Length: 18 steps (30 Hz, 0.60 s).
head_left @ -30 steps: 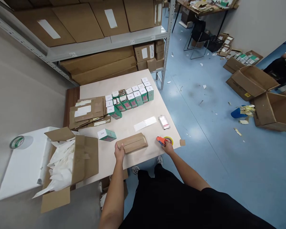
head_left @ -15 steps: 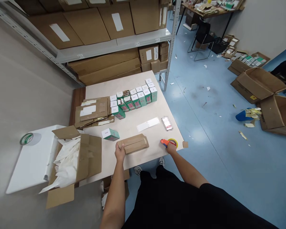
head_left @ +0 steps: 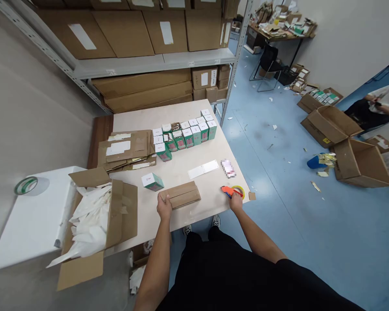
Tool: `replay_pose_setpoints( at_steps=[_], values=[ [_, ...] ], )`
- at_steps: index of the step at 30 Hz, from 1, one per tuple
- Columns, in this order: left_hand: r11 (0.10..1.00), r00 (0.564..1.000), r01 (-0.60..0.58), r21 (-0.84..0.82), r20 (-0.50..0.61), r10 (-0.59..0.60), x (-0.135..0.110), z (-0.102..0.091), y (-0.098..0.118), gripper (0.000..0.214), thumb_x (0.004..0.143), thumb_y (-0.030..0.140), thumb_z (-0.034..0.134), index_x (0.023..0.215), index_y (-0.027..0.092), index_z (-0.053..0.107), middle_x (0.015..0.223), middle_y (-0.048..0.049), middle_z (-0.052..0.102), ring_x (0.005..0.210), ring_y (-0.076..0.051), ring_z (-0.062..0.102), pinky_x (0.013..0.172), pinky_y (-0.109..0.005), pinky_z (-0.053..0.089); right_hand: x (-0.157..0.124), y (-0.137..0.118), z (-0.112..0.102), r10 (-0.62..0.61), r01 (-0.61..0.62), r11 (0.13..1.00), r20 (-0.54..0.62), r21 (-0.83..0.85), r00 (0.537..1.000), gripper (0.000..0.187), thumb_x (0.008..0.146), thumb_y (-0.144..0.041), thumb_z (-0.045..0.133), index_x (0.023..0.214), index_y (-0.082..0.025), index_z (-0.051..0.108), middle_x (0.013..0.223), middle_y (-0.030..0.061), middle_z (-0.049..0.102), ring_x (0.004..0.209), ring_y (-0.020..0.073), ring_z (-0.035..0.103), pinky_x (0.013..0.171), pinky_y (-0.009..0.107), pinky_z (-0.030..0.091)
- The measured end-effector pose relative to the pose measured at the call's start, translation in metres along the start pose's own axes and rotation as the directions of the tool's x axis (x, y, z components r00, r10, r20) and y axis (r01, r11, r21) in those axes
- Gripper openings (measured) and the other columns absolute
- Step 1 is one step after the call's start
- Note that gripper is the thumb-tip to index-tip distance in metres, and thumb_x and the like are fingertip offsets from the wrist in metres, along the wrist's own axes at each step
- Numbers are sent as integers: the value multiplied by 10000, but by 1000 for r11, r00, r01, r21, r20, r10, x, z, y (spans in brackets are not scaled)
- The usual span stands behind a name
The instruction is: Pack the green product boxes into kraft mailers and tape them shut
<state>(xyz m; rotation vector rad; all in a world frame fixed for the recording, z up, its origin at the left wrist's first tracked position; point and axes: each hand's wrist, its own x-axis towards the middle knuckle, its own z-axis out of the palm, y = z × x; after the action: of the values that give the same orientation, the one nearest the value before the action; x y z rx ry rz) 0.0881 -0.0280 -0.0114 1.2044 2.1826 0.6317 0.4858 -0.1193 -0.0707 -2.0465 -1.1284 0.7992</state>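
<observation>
A slim brown cardboard box [head_left: 185, 195] lies on the table, a lengthwise seam along its top. Its left end is in the grasp of my left hand [head_left: 164, 208], thumb on top. My right hand [head_left: 236, 202] is closed around an orange tape dispenser [head_left: 227, 191] carrying a yellow tape roll, low over the table's right front corner. Behind the brown box rests a single green-and-white carton [head_left: 152, 182]. A white printed strip [head_left: 203, 169] and a blurred-out small item [head_left: 228, 168] lie farther back.
Rows of green cartons [head_left: 188, 137] stand behind, with flattened cardboard [head_left: 129, 149] on their left. An open box of white paper [head_left: 116, 211] sits at the left edge. A shelf [head_left: 132, 65] of boxes backs the table. Open boxes [head_left: 359, 164] and a seated person [head_left: 369, 108] are on the right.
The view has turned slightly to the right, showing more of the seated person. Both hands keep their holds on the cardboard box and the tape dispenser, with little movement.
</observation>
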Motion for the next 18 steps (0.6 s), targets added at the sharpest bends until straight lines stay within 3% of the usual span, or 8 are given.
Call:
replay_pose_setpoints(
  at_steps=[3, 6, 9, 12, 15, 18],
  values=[
    [999, 999, -35, -23, 2, 35, -3, 2, 0, 615, 1017, 448, 503, 1563, 178, 420, 1389, -150, 663, 1262, -296, 638, 1096, -418, 473, -3, -43, 7, -59, 44, 984, -81, -174, 995, 202, 794, -270, 615, 969, -175, 647, 1067, 171, 676, 1172, 379, 572, 1077, 560, 433],
    [996, 998, -58, -63, 18, 60, -6, 4, -1, 623, 1025, 429, 483, 1580, 159, 399, 1474, -169, 599, 1334, -306, 591, 1133, -429, 446, -3, -93, 19, -223, 212, 959, -41, -189, 974, 250, 847, -300, 575, 1047, -163, 638, 1108, 172, 663, 1117, 354, 586, 1018, 547, 475],
    [994, 998, -47, -100, 36, 51, -6, 6, -1, 658, 1024, 409, 482, 1604, 129, 352, 1536, -174, 539, 1398, -303, 535, 1163, -421, 422, -7, -143, 37, -316, 317, 946, 32, -71, 948, 276, 871, -398, 616, 1048, -188, 645, 1037, 117, 687, 992, 308, 626, 934, 483, 524],
    [992, 998, -32, -118, 55, 39, -5, 7, 1, 650, 1028, 376, 468, 1610, 117, 338, 1570, -172, 500, 1418, -293, 514, 1174, -402, 410, -20, -182, 60, -330, 317, 943, 158, 103, 931, 307, 836, -478, 691, 983, -209, 678, 918, 55, 709, 864, 261, 646, 860, 414, 550],
    [991, 996, -28, -132, 85, 39, -4, 7, 5, 634, 1030, 342, 457, 1607, 107, 338, 1564, -188, 499, 1410, -298, 523, 1161, -400, 422, -38, -202, 82, -381, 301, 905, 258, 301, 888, 361, 809, -473, 723, 1065, -219, 711, 1030, 44, 746, 965, 256, 671, 922, 390, 544],
    [987, 992, -47, -157, 107, 64, -3, 4, 8, 636, 1036, 327, 448, 1606, 75, 322, 1564, -232, 475, 1388, -320, 541, 1132, -404, 441, -52, -204, 95, -388, 253, 890, 340, 379, 857, 375, 782, -474, 746, 1057, -221, 724, 1097, 52, 757, 1040, 267, 682, 974, 408, 535]
  ],
)
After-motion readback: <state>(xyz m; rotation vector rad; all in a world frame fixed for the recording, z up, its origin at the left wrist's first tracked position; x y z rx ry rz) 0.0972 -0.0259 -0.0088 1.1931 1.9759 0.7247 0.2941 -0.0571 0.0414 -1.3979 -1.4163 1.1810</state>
